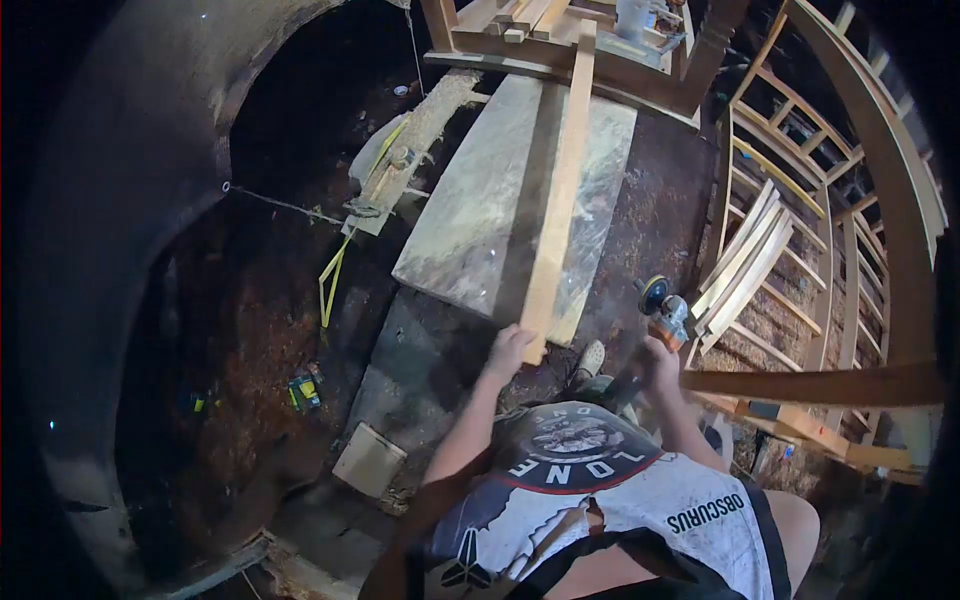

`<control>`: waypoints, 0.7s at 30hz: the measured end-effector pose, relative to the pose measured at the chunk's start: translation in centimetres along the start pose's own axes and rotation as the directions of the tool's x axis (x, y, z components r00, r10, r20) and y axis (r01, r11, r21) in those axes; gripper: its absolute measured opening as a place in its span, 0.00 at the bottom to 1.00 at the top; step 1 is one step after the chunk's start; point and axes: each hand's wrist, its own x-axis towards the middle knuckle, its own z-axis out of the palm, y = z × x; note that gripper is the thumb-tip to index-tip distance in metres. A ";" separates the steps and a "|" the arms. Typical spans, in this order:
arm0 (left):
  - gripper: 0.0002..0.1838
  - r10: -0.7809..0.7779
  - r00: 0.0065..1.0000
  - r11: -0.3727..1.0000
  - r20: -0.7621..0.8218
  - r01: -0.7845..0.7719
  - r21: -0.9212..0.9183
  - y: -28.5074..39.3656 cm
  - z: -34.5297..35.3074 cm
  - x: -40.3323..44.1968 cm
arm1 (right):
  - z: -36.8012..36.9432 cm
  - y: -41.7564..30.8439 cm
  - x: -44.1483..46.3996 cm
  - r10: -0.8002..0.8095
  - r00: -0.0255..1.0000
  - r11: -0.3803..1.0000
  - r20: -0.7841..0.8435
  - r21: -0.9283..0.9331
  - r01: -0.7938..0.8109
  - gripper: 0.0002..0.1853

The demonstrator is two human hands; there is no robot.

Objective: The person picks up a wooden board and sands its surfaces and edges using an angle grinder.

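A long, narrow wooden board (562, 190) slants over a pale sheet, its far end at a wooden frame. My left hand (511, 353) is closed on the board's near end. At my right side, my right hand (660, 362) grips an angle grinder (668, 318) by its body, fingers wrapped round it. The grinder's round disc (654, 294) points up and away from me, apart from the board. Part of the grinder's body is hidden by my hand.
The pale sheet (460, 235) lies on the dark floor. Curved wooden slats (745, 262) lean on a ribbed frame (815, 330) at the right. A yellow-green tool (304, 392) and a small square board (369, 461) lie at the left. A shoe (592, 358) shows between my hands.
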 end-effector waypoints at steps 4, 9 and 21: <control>0.19 -0.076 0.996 0.993 0.038 0.079 -0.084 -5.3 -11.2 -7.5 | 1.2 4.7 -3.5 -0.018 1.000 1.000 -0.023 0.010 0.018 0.11; 0.25 -0.292 0.937 0.875 0.192 0.343 -0.343 -14.6 -27.1 -19.8 | 0.7 7.8 -7.2 -0.015 0.999 0.996 -0.032 0.090 0.017 0.11; 0.44 -0.274 0.915 0.813 0.298 0.386 -0.437 0.2 -20.7 -23.4 | 4.5 5.0 -9.9 -0.012 0.998 0.997 -0.059 0.072 0.017 0.09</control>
